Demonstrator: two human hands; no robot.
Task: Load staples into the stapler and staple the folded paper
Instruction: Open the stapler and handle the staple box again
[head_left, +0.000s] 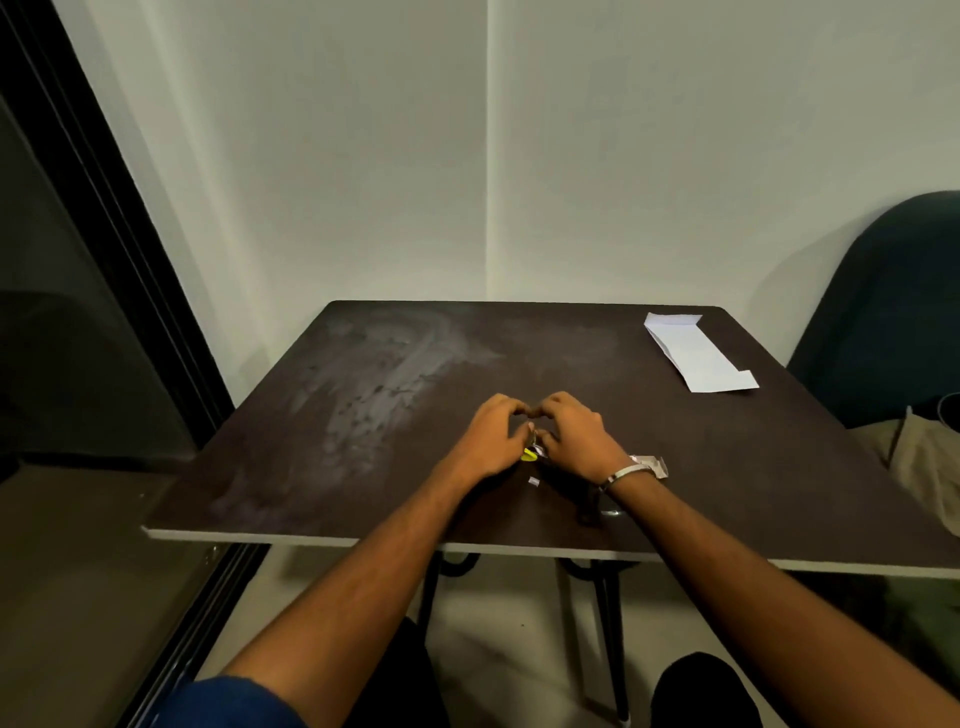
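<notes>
Both my hands meet over the middle of the dark table (363, 415). My left hand (493, 436) and my right hand (576, 436) close together around a small stapler (531, 454), of which only a yellow and metallic bit shows between the fingers. A tiny white piece (534, 482), perhaps a strip of staples, lies on the table just below the hands. A small crumpled staple box or wrapper (655, 464) lies behind my right wrist. The folded white paper (696, 353) rests at the far right corner, apart from both hands.
A dark chair (883, 312) stands at the right beside the table, with beige cloth (924, 467) near the right edge. A dark window frame (104, 234) runs along the left. A small dark object (589, 512) lies near the front edge under my right forearm.
</notes>
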